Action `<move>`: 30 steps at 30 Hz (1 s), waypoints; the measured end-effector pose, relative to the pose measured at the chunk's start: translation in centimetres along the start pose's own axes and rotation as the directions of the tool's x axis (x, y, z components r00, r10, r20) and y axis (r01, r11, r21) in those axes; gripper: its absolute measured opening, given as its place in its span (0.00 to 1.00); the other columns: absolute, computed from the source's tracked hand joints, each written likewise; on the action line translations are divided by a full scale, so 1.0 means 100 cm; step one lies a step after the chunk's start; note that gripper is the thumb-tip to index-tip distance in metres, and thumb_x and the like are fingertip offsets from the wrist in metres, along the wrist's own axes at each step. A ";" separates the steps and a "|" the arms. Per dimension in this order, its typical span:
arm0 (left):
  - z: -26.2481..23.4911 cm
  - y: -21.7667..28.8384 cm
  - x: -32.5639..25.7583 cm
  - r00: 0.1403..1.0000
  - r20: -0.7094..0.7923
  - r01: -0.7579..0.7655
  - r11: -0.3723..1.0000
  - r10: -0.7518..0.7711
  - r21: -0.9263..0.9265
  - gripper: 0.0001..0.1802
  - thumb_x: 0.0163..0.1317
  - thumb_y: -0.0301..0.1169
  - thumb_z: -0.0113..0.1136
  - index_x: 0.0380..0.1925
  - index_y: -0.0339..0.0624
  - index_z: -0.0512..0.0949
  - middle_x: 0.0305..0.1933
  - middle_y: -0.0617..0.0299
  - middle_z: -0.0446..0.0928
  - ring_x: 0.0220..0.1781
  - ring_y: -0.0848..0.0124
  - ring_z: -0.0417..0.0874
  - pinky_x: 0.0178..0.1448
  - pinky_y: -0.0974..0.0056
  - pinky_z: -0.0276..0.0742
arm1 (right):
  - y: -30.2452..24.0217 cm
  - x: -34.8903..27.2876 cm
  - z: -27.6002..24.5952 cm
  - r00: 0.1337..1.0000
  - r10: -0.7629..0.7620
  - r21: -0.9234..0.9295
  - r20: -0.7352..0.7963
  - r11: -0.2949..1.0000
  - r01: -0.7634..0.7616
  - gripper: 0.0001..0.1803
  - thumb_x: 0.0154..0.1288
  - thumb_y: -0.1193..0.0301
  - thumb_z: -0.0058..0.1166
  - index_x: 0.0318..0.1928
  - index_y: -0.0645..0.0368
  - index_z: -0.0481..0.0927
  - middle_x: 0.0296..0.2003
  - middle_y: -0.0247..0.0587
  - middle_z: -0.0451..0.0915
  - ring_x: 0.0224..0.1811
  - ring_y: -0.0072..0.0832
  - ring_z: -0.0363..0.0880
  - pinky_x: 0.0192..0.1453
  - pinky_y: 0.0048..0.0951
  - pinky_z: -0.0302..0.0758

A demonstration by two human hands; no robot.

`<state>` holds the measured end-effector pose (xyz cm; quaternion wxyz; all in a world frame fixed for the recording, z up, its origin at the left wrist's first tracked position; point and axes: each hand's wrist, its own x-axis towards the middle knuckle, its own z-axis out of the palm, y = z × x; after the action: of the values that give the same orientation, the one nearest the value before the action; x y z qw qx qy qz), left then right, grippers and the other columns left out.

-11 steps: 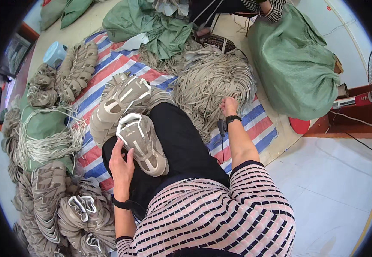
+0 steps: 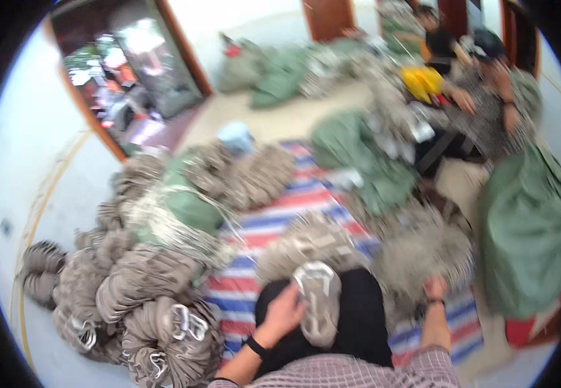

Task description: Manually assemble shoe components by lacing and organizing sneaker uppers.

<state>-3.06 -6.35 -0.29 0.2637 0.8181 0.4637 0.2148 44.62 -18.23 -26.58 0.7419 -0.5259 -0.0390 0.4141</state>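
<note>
A grey-beige shoe upper (image 2: 320, 309) with a white-edged collar rests on my lap. My left hand (image 2: 285, 315) is at its left edge, its fingers closed against the side; motion smears the detail. Out to the right, my right hand (image 2: 434, 288) is closed at the near side of a big tangled heap of beige shoelaces (image 2: 416, 258); the lace strands in its fingers are blurred. Just beyond my knees lies a bundle of nested shoe uppers (image 2: 309, 242).
A striped sheet (image 2: 235, 310) covers the floor. Stacked uppers (image 2: 148, 281) and pale cords over a green sack (image 2: 190, 216) stand left. A green sack (image 2: 526, 239) bulks at right. A person (image 2: 487, 97) sits at the far right, another behind. A blue stool (image 2: 235, 137) stands beyond.
My view has swung up and left, bringing the doorway, far wall and people into sight. The shoe upper stays on my lap with my left hand at it; my right hand remains at the laces.
</note>
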 end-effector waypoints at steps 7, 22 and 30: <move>-0.101 0.073 0.011 0.997 -0.082 -0.047 0.830 0.001 -0.556 0.12 0.66 0.29 0.49 0.43 0.37 0.79 0.41 0.59 0.81 0.43 0.73 0.79 0.49 0.69 0.73 | -0.019 -0.018 0.032 0.875 0.037 -0.271 -0.483 0.944 -0.189 0.08 0.62 0.67 0.45 0.26 0.55 0.71 0.18 0.35 0.69 0.19 0.28 0.65 0.24 0.33 0.64; -0.164 0.222 0.018 0.710 -0.133 -0.545 0.422 0.691 -0.724 0.13 0.60 0.32 0.52 0.35 0.32 0.80 0.40 0.50 0.80 0.46 0.54 0.79 0.56 0.53 0.69 | -0.192 -0.125 0.175 0.713 -0.700 -0.504 -0.047 0.633 0.588 0.09 0.60 0.73 0.41 0.25 0.59 0.73 0.21 0.31 0.68 0.20 0.19 0.63 0.25 0.21 0.61; -0.212 0.199 0.025 0.623 -0.096 -0.491 0.293 0.776 -0.821 0.11 0.58 0.29 0.53 0.35 0.33 0.80 0.39 0.51 0.80 0.45 0.55 0.79 0.54 0.55 0.70 | -0.155 -0.205 0.329 0.822 -0.449 -0.352 0.351 0.750 0.560 0.09 0.66 0.72 0.43 0.28 0.58 0.74 0.20 0.26 0.67 0.17 0.12 0.58 0.21 0.15 0.51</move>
<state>-1.68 -7.86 28.84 0.5550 0.7501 -0.1010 0.3452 23.81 -8.66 8.34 0.6770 -0.5938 -0.3640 0.2378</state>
